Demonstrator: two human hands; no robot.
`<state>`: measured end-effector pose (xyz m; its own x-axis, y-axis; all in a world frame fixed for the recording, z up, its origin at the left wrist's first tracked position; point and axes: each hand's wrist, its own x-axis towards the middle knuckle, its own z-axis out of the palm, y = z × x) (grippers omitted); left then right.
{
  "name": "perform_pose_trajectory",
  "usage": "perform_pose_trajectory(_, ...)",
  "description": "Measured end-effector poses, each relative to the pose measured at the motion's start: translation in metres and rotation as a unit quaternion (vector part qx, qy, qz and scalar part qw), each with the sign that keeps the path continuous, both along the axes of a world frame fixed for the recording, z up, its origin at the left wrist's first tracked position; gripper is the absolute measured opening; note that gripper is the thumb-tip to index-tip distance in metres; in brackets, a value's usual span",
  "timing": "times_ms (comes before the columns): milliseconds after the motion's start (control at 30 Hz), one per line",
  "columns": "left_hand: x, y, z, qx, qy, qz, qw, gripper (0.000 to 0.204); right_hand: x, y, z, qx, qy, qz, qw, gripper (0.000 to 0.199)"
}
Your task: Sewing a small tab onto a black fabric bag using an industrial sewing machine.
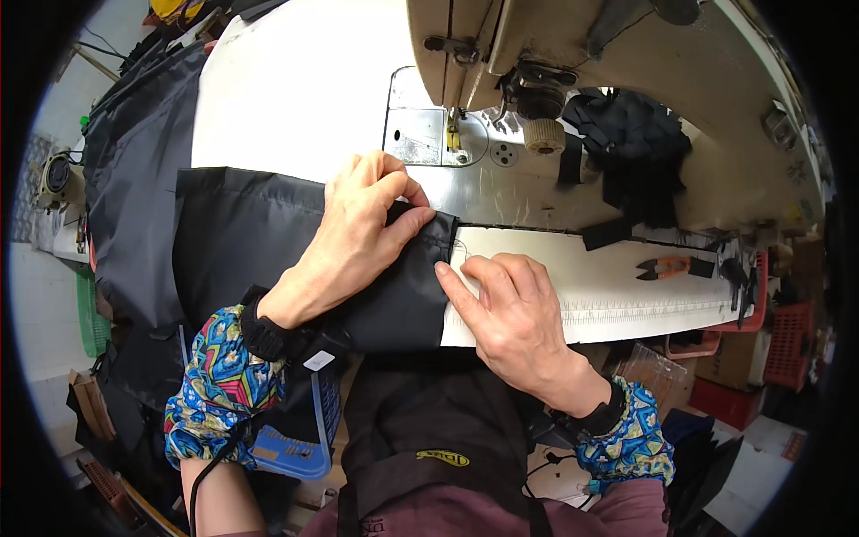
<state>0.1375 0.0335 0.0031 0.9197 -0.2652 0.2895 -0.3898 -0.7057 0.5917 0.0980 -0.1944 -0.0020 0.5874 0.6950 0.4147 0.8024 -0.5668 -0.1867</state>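
Observation:
A black fabric piece [259, 242] with a folded, stitched top edge lies across the front of the sewing table. My left hand [358, 219] rests over its upper right part, thumb and fingers pinched on the cloth near the corner. My right hand [514, 309] sits just beyond the right edge of the fabric. Its thumb is stretched out against that edge, while its other fingers are bent down on the white table, apart from the thumb. A thin loop of thread curls by the corner. Behind both hands stand the needle and presser foot [454, 134] of a sewing machine [483, 54].
Black fabric scraps [626, 143] are heaped under the machine arm. Orange-handled thread snips [667, 268] lie on the right, above a printed ruler strip [644, 311]. More black cloth [143, 197] hangs over the left side. A blue basket [295, 452] stands below the table.

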Motion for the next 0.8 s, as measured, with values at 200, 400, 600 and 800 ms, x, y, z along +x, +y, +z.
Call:
perform_pose_trajectory(200,0.004,-0.003,-0.008,-0.009,-0.012,-0.010,1.000,0.015,0.018,-0.007,0.007,-0.023,0.014,0.036,0.999,0.039)
perform_pose_trajectory(400,0.035,0.002,-0.020,-0.019,-0.075,-0.006,0.997,0.014,0.053,-0.007,0.013,-0.053,0.037,0.052,0.997,0.040)
perform_pose_trajectory(600,0.078,-0.001,-0.023,-0.036,-0.099,0.017,0.994,0.009,0.090,-0.008,0.006,-0.038,0.109,0.025,0.993,0.054)
perform_pose_trajectory(800,0.104,0.008,-0.033,-0.024,-0.140,0.014,0.990,0.012,0.101,0.000,0.009,-0.030,0.077,-0.005,0.997,0.060)
